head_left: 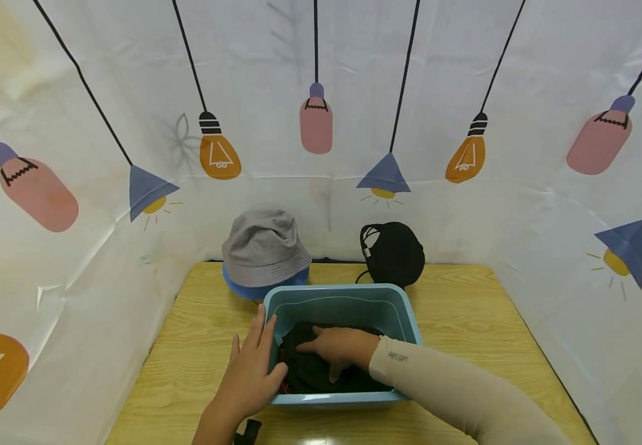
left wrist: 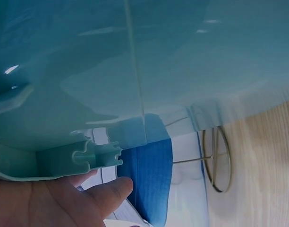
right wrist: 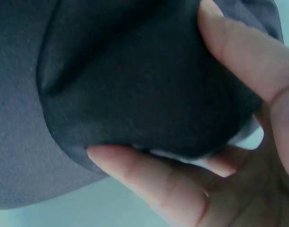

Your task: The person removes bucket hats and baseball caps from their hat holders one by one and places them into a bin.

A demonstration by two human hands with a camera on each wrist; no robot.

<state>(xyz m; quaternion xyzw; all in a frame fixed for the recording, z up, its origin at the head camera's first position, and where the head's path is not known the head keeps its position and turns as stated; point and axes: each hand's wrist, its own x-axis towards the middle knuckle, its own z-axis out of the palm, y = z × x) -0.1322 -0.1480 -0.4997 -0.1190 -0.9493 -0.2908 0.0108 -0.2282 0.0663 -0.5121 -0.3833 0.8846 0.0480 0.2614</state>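
Gripping dark cloth hat (head_left: 305,371) inside light-blue rectangular plastic bin (head_left: 334,400): right hand (head_left: 343,347), one fingertip hidden. Left hand (head_left: 249,376), fingers straight, at bin's left rim. Hat's full outline unclear; reddish sliver (head_left: 283,384) unidentifiable.

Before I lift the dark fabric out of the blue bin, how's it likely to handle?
The dark fabric probably bends easily, as the right wrist view shows a fold in it. Its matte surface may resist slipping from the right hand. Lying rumpled in the blue bin, it seems unlikely to roll.

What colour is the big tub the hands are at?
The tub is light greenish blue; the head view shows it best.
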